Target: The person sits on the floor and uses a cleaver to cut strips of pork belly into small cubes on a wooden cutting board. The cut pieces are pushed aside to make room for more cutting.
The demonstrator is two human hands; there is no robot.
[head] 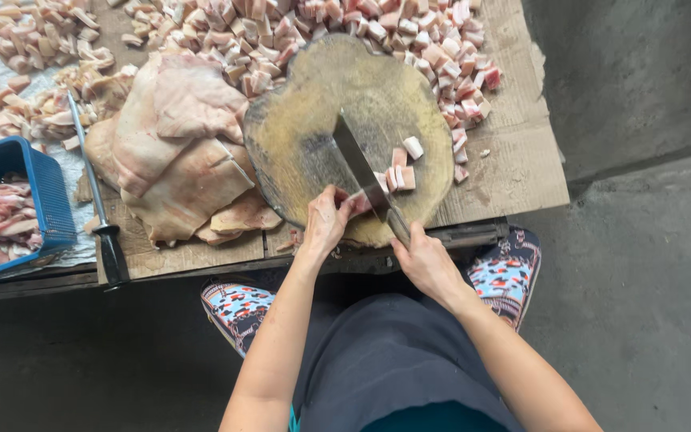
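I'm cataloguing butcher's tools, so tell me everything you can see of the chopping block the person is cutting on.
The chopping block is a thick round slab of wood, irregular at the edge, its top yellowed, scarred and dark near the rim. It lies flat on brown cardboard at the table's near edge. On it are a few cut meat cubes and the cleaver, held by the right hand. The left hand presses a meat strip onto it. Raw slabs touch its left side.

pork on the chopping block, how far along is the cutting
Done: a big heap of diced pork lies behind the round wooden block. In hand: the right hand holds the cleaver over a strip that the left hand pins, with a few fresh cubes beside the blade. Left: large uncut slabs left of the block.
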